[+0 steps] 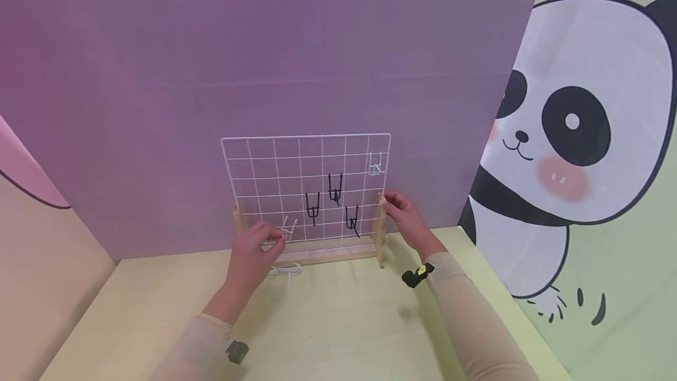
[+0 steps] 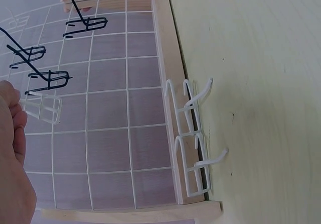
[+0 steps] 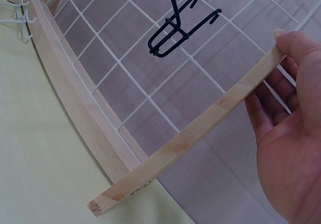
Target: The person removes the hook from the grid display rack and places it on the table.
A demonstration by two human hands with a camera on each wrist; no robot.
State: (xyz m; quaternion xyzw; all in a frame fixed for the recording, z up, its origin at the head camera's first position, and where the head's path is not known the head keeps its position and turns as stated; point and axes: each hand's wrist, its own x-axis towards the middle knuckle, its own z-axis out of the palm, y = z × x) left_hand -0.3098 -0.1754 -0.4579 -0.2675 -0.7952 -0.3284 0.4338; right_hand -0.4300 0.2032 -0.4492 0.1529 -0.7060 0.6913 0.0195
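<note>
My left hand (image 1: 252, 254) pinches a white wire hook (image 2: 48, 108) at the lower left part of a white wire grid panel (image 1: 307, 136). The grid stands upright in a pale wooden stand (image 1: 382, 234). My right hand (image 1: 404, 219) grips the top of the stand's right post (image 3: 175, 146), thumb on the near face and fingers behind. Three black hooks hang on the grid: a left one (image 1: 313, 211), an upper one (image 1: 335, 194) and a lower right one (image 1: 352, 224). Another white hook (image 1: 375, 168) hangs near the upper right corner.
Two loose white hooks, one shown here (image 2: 193, 171), lie against the stand's base rail at the left. The pale tabletop (image 1: 338, 328) stretches in front of the stand. Behind it hangs a purple backdrop (image 1: 296, 46); a panda picture (image 1: 576, 193) covers the right wall.
</note>
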